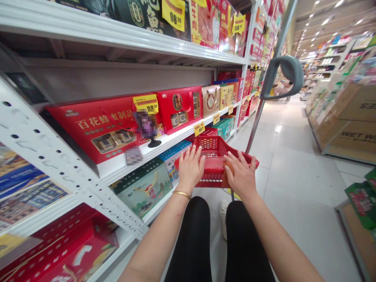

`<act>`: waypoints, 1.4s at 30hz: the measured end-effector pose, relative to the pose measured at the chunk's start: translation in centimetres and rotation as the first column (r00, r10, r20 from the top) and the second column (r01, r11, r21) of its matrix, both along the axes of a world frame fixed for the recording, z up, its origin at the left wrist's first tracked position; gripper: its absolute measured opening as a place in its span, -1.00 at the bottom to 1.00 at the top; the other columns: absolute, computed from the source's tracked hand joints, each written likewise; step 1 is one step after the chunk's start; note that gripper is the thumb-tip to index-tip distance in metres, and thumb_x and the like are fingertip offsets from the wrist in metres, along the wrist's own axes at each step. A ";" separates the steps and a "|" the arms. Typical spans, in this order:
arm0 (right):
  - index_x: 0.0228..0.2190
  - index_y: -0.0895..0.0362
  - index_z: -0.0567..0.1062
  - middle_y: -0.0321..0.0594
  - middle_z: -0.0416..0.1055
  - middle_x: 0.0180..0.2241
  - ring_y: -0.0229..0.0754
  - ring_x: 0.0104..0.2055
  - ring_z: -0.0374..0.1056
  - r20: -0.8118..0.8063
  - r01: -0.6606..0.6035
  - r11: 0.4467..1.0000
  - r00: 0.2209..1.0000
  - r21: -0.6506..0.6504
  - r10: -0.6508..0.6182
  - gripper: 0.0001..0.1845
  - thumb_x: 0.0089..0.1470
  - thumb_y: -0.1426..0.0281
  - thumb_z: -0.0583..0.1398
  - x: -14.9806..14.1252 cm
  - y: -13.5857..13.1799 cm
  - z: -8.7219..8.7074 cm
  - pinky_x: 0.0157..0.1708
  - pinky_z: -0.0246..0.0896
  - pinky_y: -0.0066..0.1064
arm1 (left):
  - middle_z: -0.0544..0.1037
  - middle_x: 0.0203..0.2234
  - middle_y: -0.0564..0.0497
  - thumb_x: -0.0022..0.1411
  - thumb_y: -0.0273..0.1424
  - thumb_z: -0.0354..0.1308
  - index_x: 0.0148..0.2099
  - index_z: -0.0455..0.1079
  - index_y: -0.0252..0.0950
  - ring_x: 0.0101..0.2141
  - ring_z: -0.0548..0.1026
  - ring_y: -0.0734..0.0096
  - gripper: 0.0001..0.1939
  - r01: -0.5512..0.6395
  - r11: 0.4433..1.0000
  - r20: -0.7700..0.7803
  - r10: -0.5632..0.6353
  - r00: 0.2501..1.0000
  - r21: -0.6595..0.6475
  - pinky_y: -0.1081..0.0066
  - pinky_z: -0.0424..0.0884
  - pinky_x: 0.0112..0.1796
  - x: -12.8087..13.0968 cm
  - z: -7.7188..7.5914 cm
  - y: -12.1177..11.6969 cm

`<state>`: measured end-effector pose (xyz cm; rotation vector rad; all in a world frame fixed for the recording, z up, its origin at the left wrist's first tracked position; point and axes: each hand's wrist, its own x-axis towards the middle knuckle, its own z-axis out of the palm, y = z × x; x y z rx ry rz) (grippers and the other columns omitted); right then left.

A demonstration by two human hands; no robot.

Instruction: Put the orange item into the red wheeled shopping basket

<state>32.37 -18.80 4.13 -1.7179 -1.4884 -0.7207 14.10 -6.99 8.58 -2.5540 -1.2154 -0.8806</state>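
My left hand [190, 168] lies spread over the near rim of a red plastic shopping basket [214, 156], with a gold bangle [182, 194] on its wrist. My right hand [239, 174] grips the basket's right rim, beside an orange strip [228, 168] partly hidden under the fingers. The basket sits on a trolley, whose grey curved handle [289, 70] rises on a metal pole [255, 121] beyond it. The basket's inside shows only in part behind my hands.
White perforated metal shelving [70, 164] on the left holds red and green gift boxes with yellow price tags. White tiled floor [293, 176] runs ahead along the aisle. Cardboard displays [352, 125] line the right, and a person [282, 88] stands far down the aisle.
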 end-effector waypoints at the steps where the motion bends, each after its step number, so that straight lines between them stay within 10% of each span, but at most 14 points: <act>1: 0.19 0.00 0.54 -0.14 0.49 0.29 0.09 0.49 0.15 -0.009 0.016 1.000 1.000 -0.002 -0.016 -0.57 0.41 0.32 0.07 1.2 -0.4 0.0 0.52 -0.53 0.33 | 0.28 0.47 -0.05 0.63 -0.13 -0.23 0.52 0.24 -0.17 0.47 0.21 0.07 -0.41 0.001 1.000 -0.001 -0.001 1.000 -0.001 -0.06 0.07 0.45 0.0 0.0 0.0; 8: 0.07 0.02 0.59 -0.11 0.50 0.28 0.23 0.49 0.13 -0.324 0.187 0.982 0.928 -0.027 -0.186 -0.53 0.45 0.25 -0.06 6.6 -1.2 0.3 0.41 -0.47 0.60 | 0.30 0.46 -0.04 0.63 -0.13 -0.22 0.52 0.25 -0.15 0.46 0.22 0.09 -0.42 0.001 1.000 0.003 -0.001 1.000 -0.012 -0.06 0.04 0.46 0.0 0.1 -0.1; 16: 0.13 0.00 0.59 -0.19 0.54 0.24 0.06 0.46 0.22 -0.010 -0.018 0.999 1.000 -0.045 0.018 -0.60 0.41 0.29 0.08 2.6 -0.6 0.9 0.53 -0.41 0.25 | 0.30 0.46 -0.03 0.63 -0.13 -0.21 0.52 0.24 -0.13 0.46 0.23 0.10 -0.42 -0.002 1.000 -0.010 0.002 1.000 -0.006 -0.05 0.08 0.45 0.0 -0.1 0.1; 22: 0.08 -0.03 0.60 -0.16 0.52 0.25 0.25 0.44 0.22 -0.408 0.116 0.988 0.901 -0.104 -0.149 -0.51 0.47 0.19 -0.06 7.8 -1.0 0.8 0.38 -0.31 0.62 | 0.31 0.46 -0.02 0.63 -0.13 -0.21 0.52 0.25 -0.13 0.46 0.24 0.09 -0.42 -0.008 1.000 -0.003 0.008 1.000 -0.013 -0.05 0.08 0.44 0.1 0.0 0.0; 30: 0.09 0.01 0.61 -0.17 0.54 0.23 0.09 0.46 0.22 -0.060 -0.034 0.998 0.998 -0.047 0.031 -0.61 0.44 0.25 0.07 2.9 -1.0 0.9 0.51 -0.28 0.25 | 0.30 0.46 -0.02 0.63 -0.13 -0.22 0.51 0.27 -0.14 0.46 0.23 0.11 -0.42 -0.006 1.000 -0.003 0.006 1.000 -0.007 -0.03 0.09 0.44 0.1 -0.1 0.0; 37: -0.05 0.05 0.65 -0.08 0.66 0.05 0.20 0.35 0.36 -0.275 0.091 0.991 0.955 -0.097 -0.114 -0.53 0.44 0.20 -0.03 6.7 -1.1 1.1 0.40 -0.18 0.48 | 0.30 0.46 -0.03 0.63 -0.12 -0.22 0.51 0.26 -0.14 0.46 0.24 0.11 -0.42 -0.007 1.000 -0.004 0.007 1.000 -0.002 -0.01 0.09 0.44 0.0 -0.1 0.0; 42: 0.15 0.00 0.57 -0.16 0.52 0.25 0.09 0.45 0.22 -0.050 0.009 0.998 0.999 -0.054 -0.011 -0.59 0.45 0.24 0.06 0.4 -0.2 1.0 0.50 -0.40 0.34 | 0.28 0.47 -0.07 0.63 -0.12 -0.23 0.51 0.27 -0.19 0.46 0.23 0.10 -0.41 0.001 1.000 0.007 -0.001 1.000 0.005 -0.02 0.10 0.43 -0.1 -0.2 0.1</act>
